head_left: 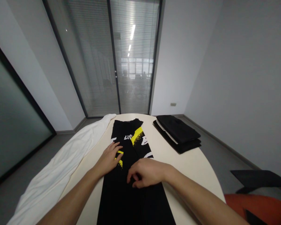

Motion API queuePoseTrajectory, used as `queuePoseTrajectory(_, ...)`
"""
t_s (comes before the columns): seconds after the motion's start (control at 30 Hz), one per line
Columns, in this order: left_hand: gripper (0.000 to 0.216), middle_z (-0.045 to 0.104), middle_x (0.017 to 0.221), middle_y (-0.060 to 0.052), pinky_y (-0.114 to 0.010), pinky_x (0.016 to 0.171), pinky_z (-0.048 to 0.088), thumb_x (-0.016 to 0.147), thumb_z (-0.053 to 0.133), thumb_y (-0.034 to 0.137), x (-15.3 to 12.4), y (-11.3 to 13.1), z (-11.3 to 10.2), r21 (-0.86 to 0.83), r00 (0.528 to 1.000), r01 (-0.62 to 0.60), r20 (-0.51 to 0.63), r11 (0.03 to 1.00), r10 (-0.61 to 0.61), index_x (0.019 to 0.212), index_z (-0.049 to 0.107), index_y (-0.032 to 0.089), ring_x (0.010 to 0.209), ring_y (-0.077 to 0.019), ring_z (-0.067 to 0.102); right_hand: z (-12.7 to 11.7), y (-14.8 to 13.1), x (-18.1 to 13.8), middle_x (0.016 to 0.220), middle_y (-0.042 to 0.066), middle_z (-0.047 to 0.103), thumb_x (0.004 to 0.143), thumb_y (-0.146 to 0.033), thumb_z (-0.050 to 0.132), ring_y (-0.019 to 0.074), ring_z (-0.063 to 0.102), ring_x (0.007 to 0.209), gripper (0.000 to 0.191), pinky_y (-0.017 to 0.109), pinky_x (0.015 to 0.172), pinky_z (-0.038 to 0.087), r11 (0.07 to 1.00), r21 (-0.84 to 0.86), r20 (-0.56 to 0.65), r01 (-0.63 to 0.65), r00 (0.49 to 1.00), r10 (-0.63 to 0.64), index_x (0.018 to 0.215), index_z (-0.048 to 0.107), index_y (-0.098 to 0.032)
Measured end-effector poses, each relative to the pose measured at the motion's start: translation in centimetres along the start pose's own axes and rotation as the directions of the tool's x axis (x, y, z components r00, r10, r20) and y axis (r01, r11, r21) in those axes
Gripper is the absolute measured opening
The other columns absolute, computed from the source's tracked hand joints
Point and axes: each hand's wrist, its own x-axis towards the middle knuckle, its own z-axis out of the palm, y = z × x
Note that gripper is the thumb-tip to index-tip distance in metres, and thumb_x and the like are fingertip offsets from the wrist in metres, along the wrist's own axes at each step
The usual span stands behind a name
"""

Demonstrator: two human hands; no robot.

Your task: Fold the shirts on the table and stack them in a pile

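A long black garment (128, 200) with yellow and white print lies lengthwise on the round table (182, 175). It looks like a pair of trousers, but I cannot be sure of its kind. My left hand (110, 157) rests flat on its left edge by the print, fingers spread, holding nothing. Over the middle of the cloth, a little nearer to me, is my right hand (147, 173). Its fingers curl loosely downward with a gap between them, and no cloth shows in its grasp. Whether its fingertips touch the garment I cannot tell.
A white cloth (67, 159) drapes along the table's left edge. Folded black clothes (178, 131) are stacked at the far right. An orange chair with a black armrest (259, 179) stands close on the right. Beyond the table are a glass partition (96, 62) and walls.
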Motion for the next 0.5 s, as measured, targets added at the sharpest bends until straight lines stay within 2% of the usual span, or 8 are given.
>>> queuePoseTrajectory(0.1,0.035,0.058,0.139,-0.012,-0.051,0.114,0.037,0.095,0.051,0.037,0.1,0.2,-0.7,-0.019,1.0,0.019,0.003,1.0,-0.019,0.12,0.065,0.018,0.133,-0.029,0.048,0.4,-0.5,0.6,0.087,-0.001,0.068,0.085,-0.023,0.066,0.0111,0.062,0.077,0.023,0.019,0.065,0.04,0.992,-0.115,-0.07,0.048,0.996,-0.057,0.108,0.072,-0.024)
queuePoseTrajectory(0.3,0.034,0.059,0.138,-0.01,-0.052,0.116,0.036,0.097,0.044,0.033,0.1,-0.1,-0.6,-0.047,0.999,0.029,-0.018,0.998,-0.03,0.118,0.067,0.019,0.134,-0.0268,0.049,2.1,0.0,1.5,0.1,0.002,0.069,0.097,-0.027,0.054,0.013,0.063,0.091,0.021,0.021,0.074,0.044,0.972,-0.181,-0.106,0.146,0.98,-0.167,0.11,0.07,-0.025)
queuePoseTrajectory(0.5,0.039,0.051,0.148,-0.008,-0.049,0.119,0.031,0.101,0.037,0.034,0.2,-0.8,-0.2,-0.087,0.998,0.034,-0.045,0.996,-0.038,0.126,0.063,0.02,0.141,-0.0237,0.041,1.4,-0.3,1.2,0.103,0.003,0.067,0.09,-0.024,0.058,0.0137,0.063,0.093,0.016,0.022,0.081,0.046,0.976,-0.125,-0.17,0.18,0.965,-0.2,0.101,0.07,-0.022)
